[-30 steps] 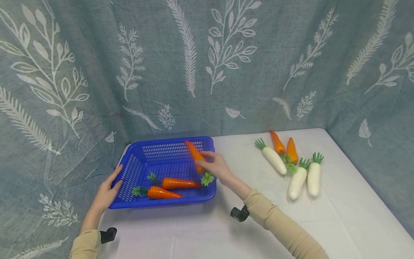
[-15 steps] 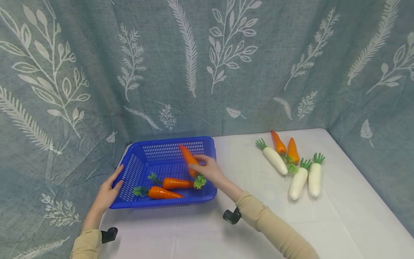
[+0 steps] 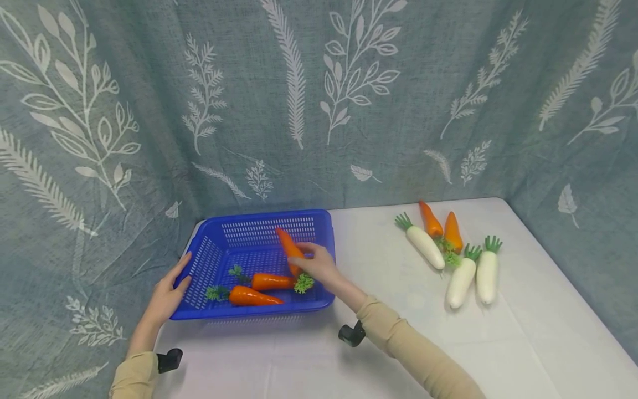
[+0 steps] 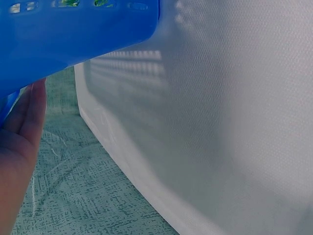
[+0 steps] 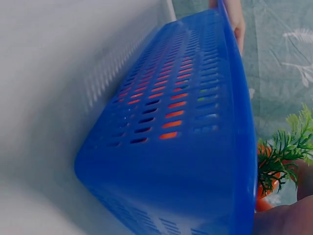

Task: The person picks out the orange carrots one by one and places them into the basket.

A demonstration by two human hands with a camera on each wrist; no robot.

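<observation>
Spreading beneath, the white table [image 3: 309, 354] is supporting the blue basket [image 3: 249, 312] at left. The left hand [image 3: 165, 293] is resting straight fingers against the basket's left rim, apparently steadying it. The right hand [image 3: 316, 265] is pinching a carrot [image 3: 288, 244] inside the right half, near its thick end, likely for control. Three white radishes [image 3: 487, 277] are lying at right, two carrots [image 3: 453, 233] beside them; two other carrots [image 3: 253, 296] are lying nearer inside the basket.

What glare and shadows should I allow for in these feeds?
Head: small glossy highlights on the frontmost carrot in the blue basket; left wrist: soft shadow and slotted light on the white tablecloth; right wrist: similar light slots beside the basket, the right hand dim and cut off.
</observation>
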